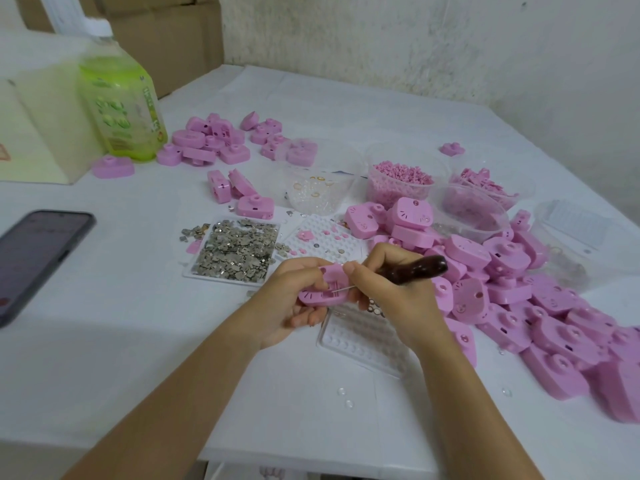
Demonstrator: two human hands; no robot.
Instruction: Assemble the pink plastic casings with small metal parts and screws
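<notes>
My left hand (282,306) grips a pink plastic casing (327,289) above the table's middle, fingers curled round its edges. My right hand (391,292) holds a screwdriver with a dark brown handle (420,266); its thin metal shaft touches the casing's face. A flat tray heaped with small metal parts (235,249) lies just beyond my left hand. A big pile of pink casings (519,296) spreads along the right side. A smaller group of pink casings (211,140) sits at the back left.
A green bottle (121,98) and a pale box (38,133) stand at the far left. A phone (31,258) lies at the left edge. Clear tubs of pink bits (398,181) and rings (313,190) stand behind. Dimpled white trays (363,337) lie under my hands.
</notes>
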